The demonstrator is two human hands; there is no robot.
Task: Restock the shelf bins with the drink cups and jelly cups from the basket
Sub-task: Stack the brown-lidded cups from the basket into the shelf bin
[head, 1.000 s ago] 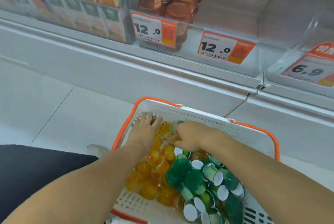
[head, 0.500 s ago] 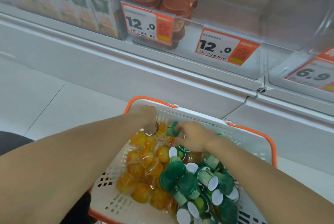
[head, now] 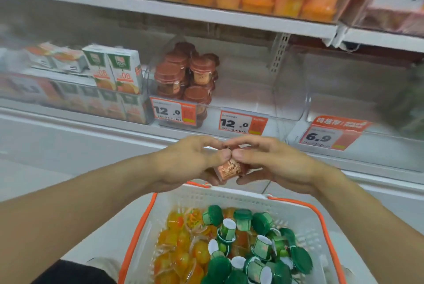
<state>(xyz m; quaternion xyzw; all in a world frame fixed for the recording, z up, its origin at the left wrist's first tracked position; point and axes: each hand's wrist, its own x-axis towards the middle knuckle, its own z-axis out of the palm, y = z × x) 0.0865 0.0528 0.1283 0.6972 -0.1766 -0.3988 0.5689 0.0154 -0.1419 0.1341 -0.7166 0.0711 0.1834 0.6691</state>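
Brown drink cup point(head: 228, 166) is held above the basket point(head: 229, 194), just below the shelf bins, lying tilted. Left hand point(head: 190, 164) and right hand point(head: 270, 164) both pinch it, fingertips meeting at its top edge. Risk: shared pinch on a tilted cup, so one hand letting go early could drop it onto the jelly cups point(head: 181, 247). Matching bin point(head: 181, 82) sits above left.

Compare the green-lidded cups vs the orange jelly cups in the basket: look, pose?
Colour: the green-lidded cups have dark green lids and green labels; the orange jelly cups are clear with yellow-orange filling.
Side: the green ones fill the right of the basket, the orange ones the left.
Pose: many green ones lie tipped, white bases showing; the orange ones' pose can't be told.
Shared: both are piled loose.
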